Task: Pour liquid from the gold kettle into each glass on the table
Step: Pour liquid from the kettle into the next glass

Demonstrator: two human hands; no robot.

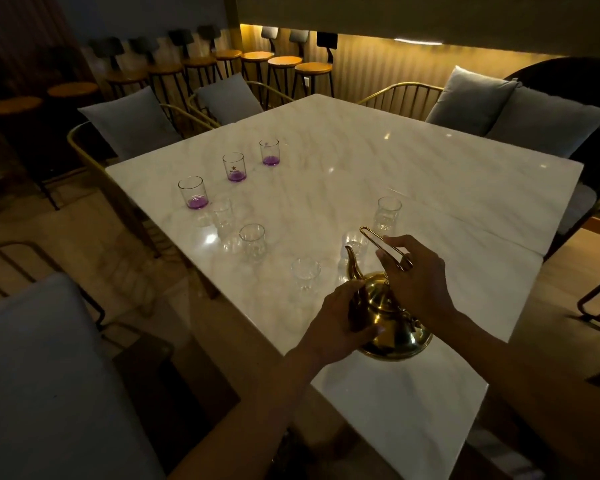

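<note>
the gold kettle (pixel 390 317) sat near the bench's (pixel 378 157) near edge, its spout (pixel 354 263) pointing away from the person toward the middle of the bench. the right hand (pixel 418 275) was clamped on the kettle's thin wire handle (pixel 383 245), fingers curled round it where it rose above the lid. the left hand (pixel 342 317) cupped the kettle's left side, its fingers curled round the belly below the spout.

eight glasses stood on the white marble bench. three straight tumblers lined the left edge, each with a little purple liquid in the bottom: the near tumbler (pixel 192 192), the star-printed tumbler (pixel 234 167) and the far tumbler (pixel 269 151). five clear faceted glasses curved across the near half: one faceted glass (pixel 222 213) just beside the near tumbler, the next glass (pixel 252 241) a bit nearer the person, a short glass (pixel 305 271) close to the spout, a fourth glass (pixel 355 242) right behind the spout and partly hidden by it, and the rightmost glass (pixel 388 213) beyond the handle. whether the faceted glasses held anything could not be told in the dim light.

grey-cushioned chairs (pixel 132 123) ringed the bench, and wooden bar stools (pixel 284 62) stood along the back wall.
</note>
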